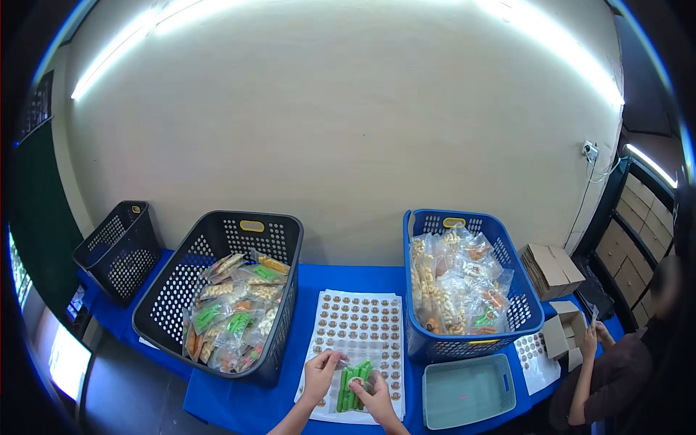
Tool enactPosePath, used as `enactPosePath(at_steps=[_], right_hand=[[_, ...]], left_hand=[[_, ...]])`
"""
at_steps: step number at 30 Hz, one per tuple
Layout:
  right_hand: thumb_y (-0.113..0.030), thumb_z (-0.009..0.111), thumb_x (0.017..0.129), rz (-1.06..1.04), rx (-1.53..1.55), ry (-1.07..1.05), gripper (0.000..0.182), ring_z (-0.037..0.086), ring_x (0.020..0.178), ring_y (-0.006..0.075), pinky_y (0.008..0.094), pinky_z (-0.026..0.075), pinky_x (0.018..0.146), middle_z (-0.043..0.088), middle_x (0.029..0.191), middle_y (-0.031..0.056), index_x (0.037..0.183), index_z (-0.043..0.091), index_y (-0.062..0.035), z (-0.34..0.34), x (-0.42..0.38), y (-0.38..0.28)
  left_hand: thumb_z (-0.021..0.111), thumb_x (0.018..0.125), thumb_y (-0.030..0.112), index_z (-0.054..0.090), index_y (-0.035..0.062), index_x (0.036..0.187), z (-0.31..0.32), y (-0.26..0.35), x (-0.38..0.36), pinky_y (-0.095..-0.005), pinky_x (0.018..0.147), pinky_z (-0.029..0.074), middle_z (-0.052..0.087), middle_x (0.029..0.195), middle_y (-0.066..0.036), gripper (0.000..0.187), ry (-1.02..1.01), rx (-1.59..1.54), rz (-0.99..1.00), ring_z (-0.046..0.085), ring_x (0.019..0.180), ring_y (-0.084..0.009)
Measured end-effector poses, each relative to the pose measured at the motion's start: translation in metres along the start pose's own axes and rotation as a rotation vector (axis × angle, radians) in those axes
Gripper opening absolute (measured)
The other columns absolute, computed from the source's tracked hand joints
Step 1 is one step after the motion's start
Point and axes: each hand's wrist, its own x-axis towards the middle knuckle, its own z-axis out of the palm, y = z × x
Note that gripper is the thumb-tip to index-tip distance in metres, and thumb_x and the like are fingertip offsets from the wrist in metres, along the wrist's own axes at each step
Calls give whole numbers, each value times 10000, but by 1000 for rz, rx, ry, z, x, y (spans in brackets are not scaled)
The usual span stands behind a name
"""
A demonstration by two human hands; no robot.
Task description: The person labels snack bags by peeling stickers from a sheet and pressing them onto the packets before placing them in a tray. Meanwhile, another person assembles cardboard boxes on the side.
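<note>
A clear plastic bag of green stick-shaped pieces (pixel 344 390) is between my hands, above the sticker sheets. On its front is a round brown-and-white sticker (pixel 355 383). My right hand (pixel 377 401) grips the bag's right side, with the thumb at the sticker. At the upper left edge of the bag, my left hand (pixel 319 375) is closed in a pinch; its fingertips partly hide what they grip. White sheets with rows of round stickers (pixel 360 319) lie under and behind the bag, with some rows bare.
A black basket (pixel 290 290) of packed bags stands left, a blue basket (pixel 523 286) of packed bags right. A pale green tray (pixel 467 420) sits front right. Farther right are flat cartons (pixel 552 270), an open box (pixel 568 330) and a co-worker (pixel 616 377). Another black basket (pixel 119 254) is far left.
</note>
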Motion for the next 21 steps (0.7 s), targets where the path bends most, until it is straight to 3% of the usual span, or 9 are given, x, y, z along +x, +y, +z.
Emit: enactPosePath(at_steps=[8, 9, 12, 13, 16, 17, 20, 21], right_hand=[[-79, 582, 819, -175, -227, -111, 448, 475, 1019, 145, 293, 407, 848, 491, 1088, 85, 1187, 339, 0, -4, 7, 12], [-88, 602, 804, -148, -92, -148, 470, 459, 1038, 146, 295, 395, 858, 477, 1115, 96, 1188, 342, -15, -5, 8, 10], [-109, 637, 776, -162, -255, -130, 531, 485, 997, 153, 274, 408, 827, 476, 1116, 104, 1205, 332, -37, -26, 16, -1], [-195, 687, 735, -217, -308, 29, 477, 529, 894, 168, 264, 422, 757, 550, 992, 83, 1110, 446, -25, -28, 15, -5], [-196, 693, 723, -339, -661, 22, 302, 557, 758, 154, 270, 438, 662, 595, 823, 65, 934, 559, -26, -37, 20, -19], [-195, 679, 733, -326, -679, 16, 264, 556, 707, 171, 279, 436, 628, 588, 779, 81, 890, 559, -20, -36, 20, -17], [-191, 635, 765, -296, -733, 6, 207, 552, 554, 222, 307, 428, 527, 565, 647, 130, 758, 558, 0, -25, 22, -7], [-129, 618, 769, -386, -734, 41, 175, 495, 503, 137, 274, 377, 472, 533, 597, 96, 713, 537, 16, -21, 22, -6]], left_hand=[[463, 907, 207, 567, -7, 745, 9, 0, 17, -210, 616, 441, 590, 706, -39, 287, 137, -265, -3, 539, 652, -79], [450, 912, 198, 558, 0, 734, 5, -3, 20, -216, 599, 436, 582, 683, -33, 287, 125, -211, 39, 533, 636, -75], [442, 912, 192, 555, 2, 752, -11, 3, 22, -217, 584, 425, 571, 668, -34, 273, 105, 89, 119, 521, 632, -57], [464, 883, 147, 555, -3, 792, -16, 12, 19, -250, 593, 432, 581, 684, -70, 198, 5, 324, 37, 553, 631, -107], [488, 839, 109, 557, -1, 825, -11, 10, 9, -296, 619, 447, 585, 718, -108, 131, -295, 577, 205, 578, 654, -208], [498, 808, 94, 565, 11, 856, -8, -4, 5, -336, 642, 452, 584, 749, -130, 116, -370, 584, 314, 570, 690, -295], [514, 812, 132, 592, 42, 857, 0, -18, -2, -344, 600, 454, 596, 750, -112, 127, -356, 673, 279, 580, 687, -280], [522, 809, 135, 597, 44, 842, 3, -15, -3, -345, 592, 454, 597, 738, -106, 123, -307, 670, 277, 583, 680, -273]])
